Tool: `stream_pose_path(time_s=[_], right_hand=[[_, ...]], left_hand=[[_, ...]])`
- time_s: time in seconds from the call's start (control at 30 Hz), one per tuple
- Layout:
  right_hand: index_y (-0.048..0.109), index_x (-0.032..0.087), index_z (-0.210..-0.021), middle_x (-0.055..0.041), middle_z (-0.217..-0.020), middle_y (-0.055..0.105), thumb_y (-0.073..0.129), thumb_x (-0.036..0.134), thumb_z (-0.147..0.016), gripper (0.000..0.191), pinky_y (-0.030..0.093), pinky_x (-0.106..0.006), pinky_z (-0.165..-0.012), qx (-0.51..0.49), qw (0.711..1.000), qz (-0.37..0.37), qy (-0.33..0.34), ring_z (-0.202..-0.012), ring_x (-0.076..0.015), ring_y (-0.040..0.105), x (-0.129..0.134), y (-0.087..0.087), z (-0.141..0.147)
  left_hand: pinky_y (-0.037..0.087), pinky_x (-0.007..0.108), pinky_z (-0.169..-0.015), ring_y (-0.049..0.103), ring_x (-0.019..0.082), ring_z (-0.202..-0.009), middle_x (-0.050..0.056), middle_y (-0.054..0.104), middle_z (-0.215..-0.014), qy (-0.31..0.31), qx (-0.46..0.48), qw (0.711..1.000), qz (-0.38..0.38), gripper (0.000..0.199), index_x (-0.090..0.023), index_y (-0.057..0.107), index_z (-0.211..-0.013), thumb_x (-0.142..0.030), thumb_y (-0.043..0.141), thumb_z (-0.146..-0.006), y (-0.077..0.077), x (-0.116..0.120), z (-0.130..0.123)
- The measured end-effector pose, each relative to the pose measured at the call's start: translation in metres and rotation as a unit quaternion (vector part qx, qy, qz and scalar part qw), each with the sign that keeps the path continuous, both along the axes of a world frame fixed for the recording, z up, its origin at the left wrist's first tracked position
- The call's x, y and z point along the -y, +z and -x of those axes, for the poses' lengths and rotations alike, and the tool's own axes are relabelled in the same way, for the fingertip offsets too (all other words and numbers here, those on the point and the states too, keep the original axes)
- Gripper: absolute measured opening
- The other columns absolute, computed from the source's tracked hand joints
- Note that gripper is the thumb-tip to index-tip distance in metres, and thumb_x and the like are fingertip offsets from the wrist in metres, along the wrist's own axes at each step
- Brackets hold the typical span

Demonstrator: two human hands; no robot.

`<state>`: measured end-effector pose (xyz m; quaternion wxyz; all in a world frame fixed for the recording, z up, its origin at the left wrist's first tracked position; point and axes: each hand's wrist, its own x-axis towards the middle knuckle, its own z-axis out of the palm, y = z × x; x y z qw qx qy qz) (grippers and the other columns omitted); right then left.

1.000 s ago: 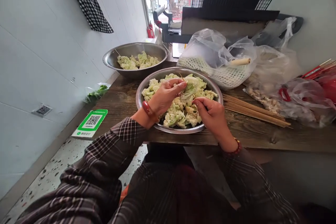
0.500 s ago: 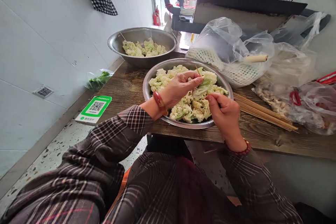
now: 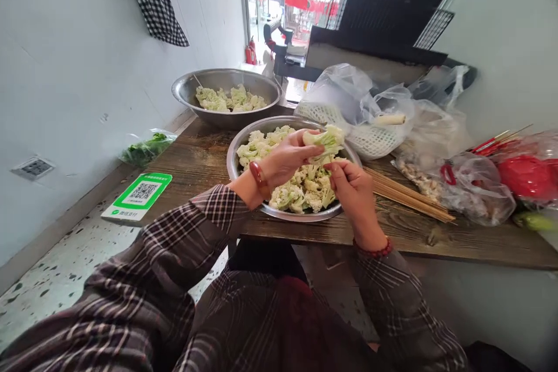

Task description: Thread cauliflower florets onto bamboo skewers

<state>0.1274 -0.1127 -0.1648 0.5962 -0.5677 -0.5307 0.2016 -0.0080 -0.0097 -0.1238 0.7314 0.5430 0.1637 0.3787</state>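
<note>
My left hand (image 3: 291,154) is closed round a pale green-white cauliflower floret (image 3: 328,140), held above the near steel bowl (image 3: 233,157). Just below and to the right, my right hand (image 3: 351,183) is pinched at the lower end of a bamboo skewer, mostly hidden by the floret and fingers. Many cut cauliflower pieces (image 3: 290,195) fill the bowl beneath both hands. To the right of the bowl lies a bundle of bamboo skewers (image 3: 407,196) on the dark wooden table (image 3: 196,157).
Behind stands a larger steel bowl (image 3: 183,90) with skewered cauliflower. Clear plastic bags (image 3: 349,93) and a bag of brownish pieces (image 3: 418,177) crowd the right side. A green QR-code card (image 3: 143,192) and bagged greens (image 3: 148,150) are at the left.
The camera view has tilted up and shifted right. The floret in my left hand has turned so its stalk shows more, and my right hand stays pinched close beneath it.
</note>
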Motion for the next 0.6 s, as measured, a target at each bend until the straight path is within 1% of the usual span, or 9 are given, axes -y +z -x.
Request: stream_pose_path(time_s=[0.1, 0.17, 0.3, 0.4, 0.5, 0.6], right_hand=[[0.074, 0.018, -0.092, 0.0038, -0.059, 0.054, 0.058, 0.045, -0.093, 0.031, 0.037, -0.024, -0.053, 0.020, 1.000, 0.004, 0.005, -0.053, -0.0111, 0.048, 0.002, 0.003, 0.003], [0.074, 0.018, -0.093, 0.0037, -0.060, 0.055, 0.057, 0.043, -0.093, 0.030, 0.038, -0.025, -0.055, 0.039, 0.999, -0.005, -0.005, -0.055, -0.0115, 0.050, 0.003, 0.003, 0.005], [0.075, 0.018, -0.091, 0.0036, -0.060, 0.056, 0.055, 0.040, -0.094, 0.030, 0.040, -0.026, -0.059, 0.060, 0.997, -0.041, -0.035, -0.058, -0.0125, 0.051, 0.003, 0.000, 0.007], [0.076, 0.018, -0.093, 0.0033, -0.059, 0.056, 0.053, 0.039, -0.095, 0.031, 0.041, -0.027, -0.060, 0.056, 0.996, -0.055, -0.040, -0.059, -0.0138, 0.052, 0.002, -0.003, 0.006], [0.075, 0.019, -0.094, 0.0022, -0.062, 0.060, 0.052, 0.038, -0.095, 0.030, 0.042, -0.028, -0.062, 0.058, 0.995, -0.065, -0.051, -0.061, -0.0149, 0.055, 0.001, -0.005, 0.004], [0.074, 0.019, -0.088, 0.0003, -0.067, 0.065, 0.052, 0.039, -0.095, 0.030, 0.042, -0.029, -0.062, 0.070, 0.992, -0.074, -0.070, -0.062, -0.0155, 0.056, 0.002, -0.006, 0.002]], left_hand=[[0.047, 0.023, -0.067, 0.059, 0.009, -0.071, 0.000, 0.065, -0.081, 0.052, 0.018, 0.998, 0.007, 0.023, -0.014, 0.062, -0.088, -0.013, 0.076, -0.069, 0.006, 0.010, -0.005], [0.047, 0.023, -0.065, 0.059, 0.008, -0.067, 0.000, 0.064, -0.081, 0.077, 0.025, 0.996, 0.021, 0.025, -0.014, 0.060, -0.091, -0.011, 0.073, -0.069, 0.010, 0.018, -0.008], [0.049, 0.025, -0.060, 0.060, 0.010, -0.063, -0.001, 0.064, -0.083, 0.099, 0.035, 0.993, 0.061, 0.034, -0.016, 0.057, -0.101, -0.012, 0.072, -0.070, 0.015, 0.033, -0.012], [0.048, 0.024, -0.060, 0.059, 0.010, -0.062, -0.002, 0.063, -0.080, 0.114, 0.050, 0.990, 0.073, 0.038, -0.017, 0.056, -0.100, -0.012, 0.074, -0.067, 0.018, 0.040, -0.017], [0.046, 0.024, -0.063, 0.058, 0.009, -0.063, -0.002, 0.063, -0.077, 0.128, 0.048, 0.988, 0.069, 0.035, -0.017, 0.057, -0.096, -0.011, 0.075, -0.066, 0.018, 0.044, -0.023], [0.042, 0.021, -0.061, 0.053, 0.006, -0.061, -0.003, 0.060, -0.071, 0.130, 0.028, 0.990, 0.037, 0.022, -0.015, 0.058, -0.081, -0.009, 0.073, -0.067, 0.016, 0.047, -0.028]])
